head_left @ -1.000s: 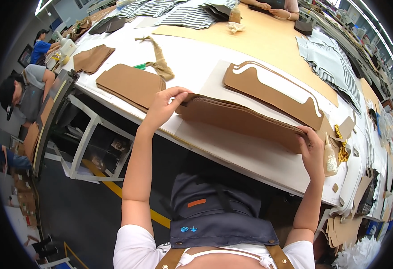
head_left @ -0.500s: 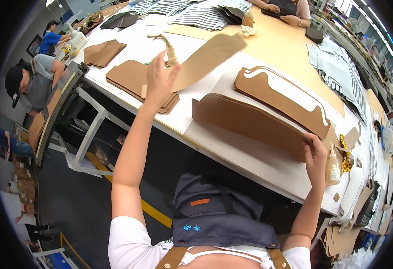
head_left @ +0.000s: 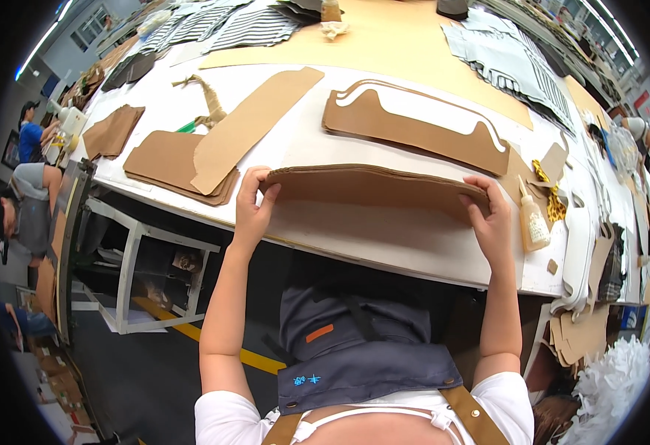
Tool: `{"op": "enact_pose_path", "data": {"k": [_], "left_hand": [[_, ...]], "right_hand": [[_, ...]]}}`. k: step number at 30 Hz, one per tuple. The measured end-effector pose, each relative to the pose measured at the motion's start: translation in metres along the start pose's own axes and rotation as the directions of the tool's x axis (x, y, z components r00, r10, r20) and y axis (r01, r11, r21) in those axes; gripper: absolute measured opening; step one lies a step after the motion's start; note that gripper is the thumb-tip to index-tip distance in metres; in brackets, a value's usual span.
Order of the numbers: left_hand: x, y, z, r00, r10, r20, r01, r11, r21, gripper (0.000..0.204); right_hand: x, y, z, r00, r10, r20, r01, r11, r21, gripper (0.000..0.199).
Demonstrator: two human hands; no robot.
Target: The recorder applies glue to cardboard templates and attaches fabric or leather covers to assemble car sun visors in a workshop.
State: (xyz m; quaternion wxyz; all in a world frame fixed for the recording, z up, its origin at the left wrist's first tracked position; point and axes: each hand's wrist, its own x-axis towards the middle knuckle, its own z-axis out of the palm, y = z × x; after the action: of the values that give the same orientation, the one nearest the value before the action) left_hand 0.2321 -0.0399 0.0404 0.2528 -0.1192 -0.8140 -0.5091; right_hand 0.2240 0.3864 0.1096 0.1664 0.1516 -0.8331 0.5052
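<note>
Between my hands a stack of long brown leather-like panels (head_left: 369, 191) stands on edge above the white table. My left hand (head_left: 254, 208) grips its left end, fingers behind and thumb in front. At its right end my right hand (head_left: 490, 215) holds it the same way. Just beyond lies another brown stack (head_left: 414, 133) with a white, curved-edge template shape (head_left: 421, 111) on top. To the left, a long loose brown panel (head_left: 258, 126) rests across a pile of brown pieces (head_left: 169, 163).
A glue bottle (head_left: 534, 222) stands right of my right hand, near a yellow patterned cloth (head_left: 553, 194). Striped fabric pieces (head_left: 254, 28) lie at the far left, pale ones (head_left: 488, 55) at the far right. The table's front edge (head_left: 369, 263) runs before me. Co-workers (head_left: 32, 133) are at left.
My left hand has come down from the loose panel on the left to the stack's left end. The loose panel now lies flat on the pile. The view has shifted right.
</note>
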Motion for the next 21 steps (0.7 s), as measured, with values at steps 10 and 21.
{"op": "enact_pose_path", "data": {"k": [10,21], "left_hand": [[0.033,0.031,-0.002,0.987,-0.153,0.048,0.157,0.982,-0.102,0.017],[0.031,0.008,0.029,0.855,-0.395,0.337,0.367,0.919,0.145,0.024]], "right_hand": [[0.012,-0.016,-0.039,0.984,0.174,0.031,-0.174,0.985,-0.007,0.015],[-0.004,0.062,-0.026,0.936,0.325,0.134,-0.279,0.919,-0.277,0.029]]}}
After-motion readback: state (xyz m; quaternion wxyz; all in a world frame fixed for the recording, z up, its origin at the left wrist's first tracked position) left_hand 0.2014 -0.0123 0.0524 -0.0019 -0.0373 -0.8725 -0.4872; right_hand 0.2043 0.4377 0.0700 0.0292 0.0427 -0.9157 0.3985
